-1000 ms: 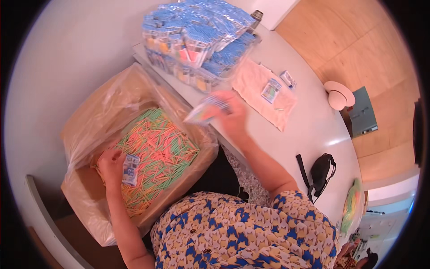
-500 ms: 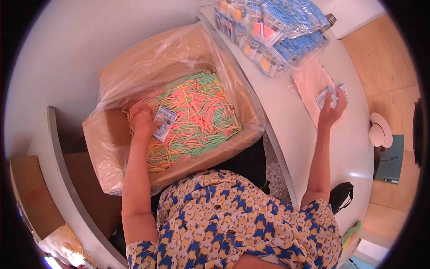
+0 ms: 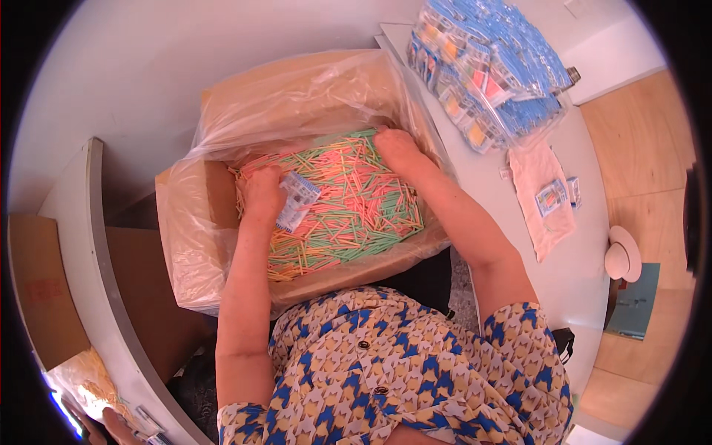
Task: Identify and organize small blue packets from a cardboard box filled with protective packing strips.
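Note:
Inside a plastic-lined cardboard box [image 3: 222, 293] lies a mass of thin pink, green, yellow and orange sticks [image 3: 348, 200]. My left hand [image 3: 265, 193] is closed over the left part of the sticks and holds a small clear packet [image 3: 300, 200] with blue-and-white print, which sticks out to its right. At the far right corner of the box, my right hand [image 3: 397, 152] reaches down to the sticks with its fingers curled. What those fingers hold, if anything, is hidden. A second packet [image 3: 551, 198] lies on a pink cloth [image 3: 547, 236] on the table to the right.
A clear plastic container [image 3: 512, 130] piled with blue packets stands at the far right on the white table [image 3: 489, 196]. A pale round object [image 3: 623, 254] sits at the table's right edge. Leftward are a white partition [image 3: 96, 222] and another cardboard box [image 3: 44, 293].
My right hand has left the packet by the pink cloth and moved left into the box's far right corner. My left hand still holds its packet over the sticks. The view has shifted.

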A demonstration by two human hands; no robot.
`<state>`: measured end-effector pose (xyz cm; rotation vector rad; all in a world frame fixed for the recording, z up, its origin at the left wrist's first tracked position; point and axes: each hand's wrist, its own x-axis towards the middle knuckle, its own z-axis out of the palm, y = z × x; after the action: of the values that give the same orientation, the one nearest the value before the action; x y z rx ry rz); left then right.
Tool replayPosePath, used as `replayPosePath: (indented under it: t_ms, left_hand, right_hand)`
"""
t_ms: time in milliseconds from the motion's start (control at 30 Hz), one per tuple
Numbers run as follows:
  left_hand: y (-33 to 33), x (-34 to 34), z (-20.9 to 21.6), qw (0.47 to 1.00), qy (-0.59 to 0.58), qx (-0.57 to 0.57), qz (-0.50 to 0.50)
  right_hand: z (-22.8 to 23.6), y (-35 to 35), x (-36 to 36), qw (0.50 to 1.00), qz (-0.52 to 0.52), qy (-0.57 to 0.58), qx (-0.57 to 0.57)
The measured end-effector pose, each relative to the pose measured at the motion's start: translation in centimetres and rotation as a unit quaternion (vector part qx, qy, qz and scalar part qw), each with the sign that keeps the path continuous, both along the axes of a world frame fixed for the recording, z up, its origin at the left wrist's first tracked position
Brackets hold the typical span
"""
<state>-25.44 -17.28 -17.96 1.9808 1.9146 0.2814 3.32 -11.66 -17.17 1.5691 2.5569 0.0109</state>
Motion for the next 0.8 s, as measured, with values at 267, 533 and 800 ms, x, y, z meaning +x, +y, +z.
replayPosePath:
  t_ms: [267, 533, 800]
  left_hand:
    - [0.3, 0.3, 0.5, 0.976, -0.214, 0.026, -0.028]
    - [0.7, 1.4, 0.9, 0.8, -0.576, -0.165, 0.024]
    - [0.3, 2.2, 2.8, 0.754, -0.64, -0.146, 0.014]
  right_hand:
    - [-1.5, 2.1, 0.5, 0.999, 0.024, 0.016, 0.017]
    - [-1.0, 2.5, -0.2, 1.0, 0.004, 0.016, -0.013]
    - [-1.8, 2.4, -0.1, 0.999, 0.037, 0.022, -0.009]
